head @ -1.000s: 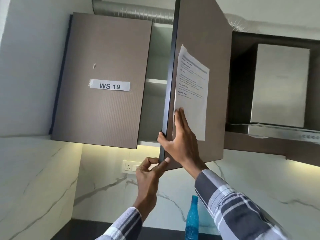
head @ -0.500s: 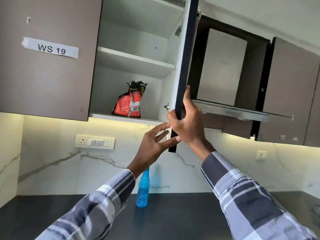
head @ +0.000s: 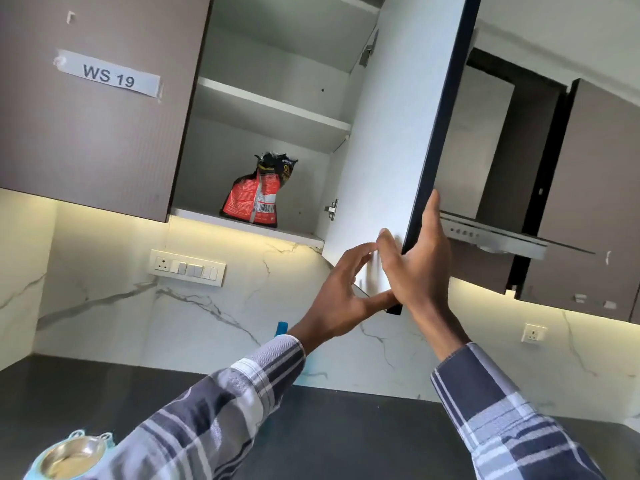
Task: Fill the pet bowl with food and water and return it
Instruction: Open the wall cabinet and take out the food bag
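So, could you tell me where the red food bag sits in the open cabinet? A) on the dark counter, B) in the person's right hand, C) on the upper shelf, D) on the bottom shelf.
D: the red food bag stands on the bottom shelf of the open cabinet, beneath the bare upper shelf, and neither hand touches it.
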